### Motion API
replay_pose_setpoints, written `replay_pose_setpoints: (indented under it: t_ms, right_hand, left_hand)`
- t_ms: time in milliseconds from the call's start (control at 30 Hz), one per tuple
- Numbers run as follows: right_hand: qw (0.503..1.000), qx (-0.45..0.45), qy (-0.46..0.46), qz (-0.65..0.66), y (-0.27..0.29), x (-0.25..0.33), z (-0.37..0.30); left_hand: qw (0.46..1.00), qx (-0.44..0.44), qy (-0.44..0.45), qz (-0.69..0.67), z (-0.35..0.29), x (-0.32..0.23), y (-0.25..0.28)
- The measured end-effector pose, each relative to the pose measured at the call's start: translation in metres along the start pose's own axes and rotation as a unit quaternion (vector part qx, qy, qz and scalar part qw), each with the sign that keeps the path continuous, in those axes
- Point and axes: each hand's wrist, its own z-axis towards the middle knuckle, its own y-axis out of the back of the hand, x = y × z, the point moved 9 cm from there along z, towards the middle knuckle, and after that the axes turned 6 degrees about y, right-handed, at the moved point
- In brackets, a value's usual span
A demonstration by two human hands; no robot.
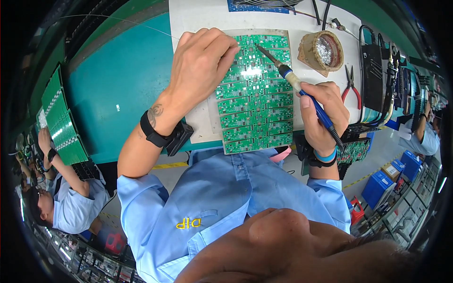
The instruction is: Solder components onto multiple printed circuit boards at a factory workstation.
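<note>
A panel of green circuit boards (257, 111) lies in front of me, over the white sheet on the bench. My right hand (326, 111) grips a soldering iron (315, 103) with a blue handle, its dark tip at the upper part of the panel. Over the panel's upper left edge is my left hand (200, 61), its fingers pinched together. A thin solder wire (141, 24) runs from the far left into that hand. Its end at the fingertips is too small to make out.
Right of the panel stand a round brown tin (328, 51) with silvery contents and red-handled pliers (350, 88). Beyond them are a black box (371, 70) and cables. A teal mat (113, 85) covers the left side. At far left a co-worker (78, 203) sits beside green boards (63, 118).
</note>
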Motion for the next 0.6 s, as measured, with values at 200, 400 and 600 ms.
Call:
replay_pose_setpoints:
  t_ms: [200,400,600]
  right_hand:
    - [1.0,-0.011,-0.004,-0.002,-0.0028,-0.001,0.0001]
    - [1.0,-0.014,-0.003,-0.003,-0.0022,-0.0013,0.0004]
    - [1.0,-0.012,-0.004,-0.003,-0.0028,-0.0009,0.0001]
  left_hand:
    - [1.0,0.007,0.0,0.005,0.0005,0.0002,-0.0009]
    - [1.0,0.014,0.001,-0.001,0.0006,0.0006,-0.0034]
    - [1.0,0.009,0.004,-0.027,0.0001,0.0029,-0.0058]
